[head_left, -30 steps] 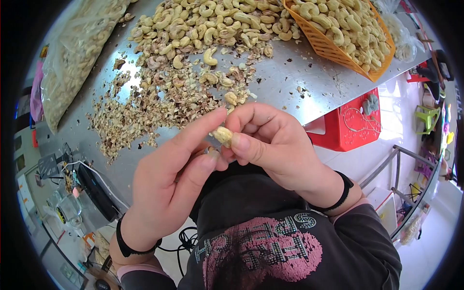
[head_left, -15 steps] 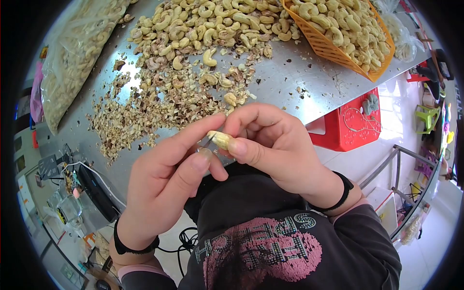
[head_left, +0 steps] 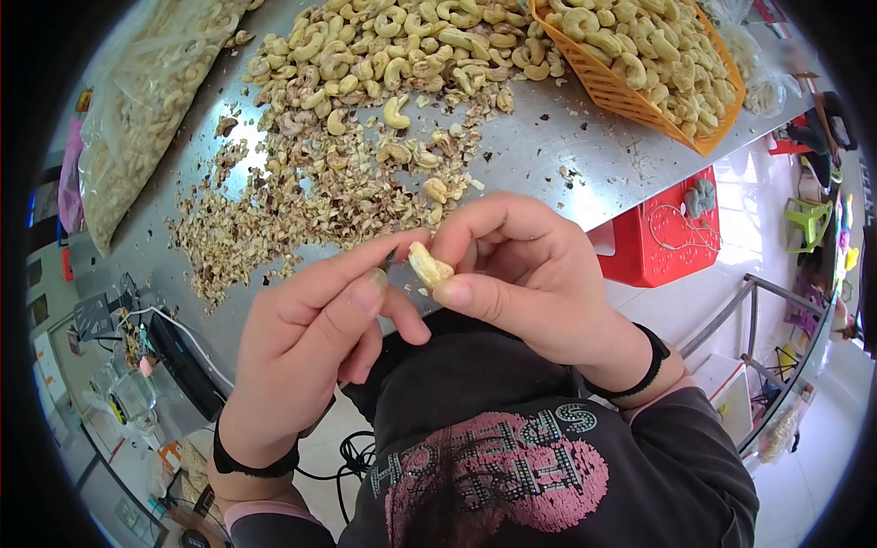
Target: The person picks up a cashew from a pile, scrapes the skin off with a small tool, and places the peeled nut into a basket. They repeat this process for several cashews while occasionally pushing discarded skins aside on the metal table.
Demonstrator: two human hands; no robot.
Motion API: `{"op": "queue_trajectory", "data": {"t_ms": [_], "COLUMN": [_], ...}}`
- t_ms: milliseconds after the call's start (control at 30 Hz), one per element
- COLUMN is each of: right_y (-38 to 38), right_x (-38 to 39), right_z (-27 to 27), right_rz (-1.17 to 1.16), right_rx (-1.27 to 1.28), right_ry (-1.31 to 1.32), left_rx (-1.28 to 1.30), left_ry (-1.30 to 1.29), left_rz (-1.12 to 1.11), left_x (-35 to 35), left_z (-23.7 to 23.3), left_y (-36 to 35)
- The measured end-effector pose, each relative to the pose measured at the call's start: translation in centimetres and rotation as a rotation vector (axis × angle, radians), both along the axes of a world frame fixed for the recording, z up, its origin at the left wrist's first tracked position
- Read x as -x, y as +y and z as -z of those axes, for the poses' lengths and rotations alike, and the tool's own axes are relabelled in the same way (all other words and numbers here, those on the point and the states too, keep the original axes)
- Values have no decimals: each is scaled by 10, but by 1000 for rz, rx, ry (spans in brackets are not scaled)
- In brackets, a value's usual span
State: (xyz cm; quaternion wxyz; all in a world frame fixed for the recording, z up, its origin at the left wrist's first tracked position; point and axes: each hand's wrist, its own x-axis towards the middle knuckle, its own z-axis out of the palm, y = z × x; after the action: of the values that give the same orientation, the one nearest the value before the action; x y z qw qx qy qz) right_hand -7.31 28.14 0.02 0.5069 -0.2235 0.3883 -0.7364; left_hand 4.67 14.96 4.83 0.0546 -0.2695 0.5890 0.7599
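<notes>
Between the thumb and fingers of my right hand [head_left: 534, 288] is a pale cashew nut [head_left: 429, 267], tilted, with its upper end free. My left hand [head_left: 315, 315] is closed just left of the nut, thumb and index finger pinching a small dark blade [head_left: 391, 259] that is mostly hidden by the fingers. Its fingertips are close to the nut. Beyond both hands, peeled skins and crumbs [head_left: 311, 196] are spread on the metal table [head_left: 585, 164], with a large heap of cashews [head_left: 365, 46] behind them.
An orange basket [head_left: 612, 96] full of cashews stands at the back right. At the left lies a clear plastic bag [head_left: 137, 128] of nuts. A red stool [head_left: 653, 242] is beyond the table's right edge. Black cables [head_left: 352, 457] hang below.
The nut has turned more upright in my right hand. My left fingers and the blade have drawn slightly back to the left from it.
</notes>
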Motion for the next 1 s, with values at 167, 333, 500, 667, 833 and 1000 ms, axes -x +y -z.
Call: {"op": "queue_trajectory", "data": {"t_ms": [167,333,500,667,833,1000], "right_y": [3,5,16,17,19,23], "right_x": [13,49,88,101,95,81], "right_z": [0,-6,-18,-19,-16,-17], "right_rz": [144,393,834,1012,1016,948], "right_rx": [-34,-162,-353,-409,-363,-236], "right_ry": [271,435,697,704,752,722], "left_rx": [77,170,181,173,237,403], "left_ry": [-22,-33,-25,-8,-44,-133], "left_rz": [-67,-81,-89,-119,-135,-170], "left_x": [2,1,0,-4,-1,8], "left_z": [2,5,7,12,8,7], "left_y": [0,-1,-1,-3,-9,-24]}}
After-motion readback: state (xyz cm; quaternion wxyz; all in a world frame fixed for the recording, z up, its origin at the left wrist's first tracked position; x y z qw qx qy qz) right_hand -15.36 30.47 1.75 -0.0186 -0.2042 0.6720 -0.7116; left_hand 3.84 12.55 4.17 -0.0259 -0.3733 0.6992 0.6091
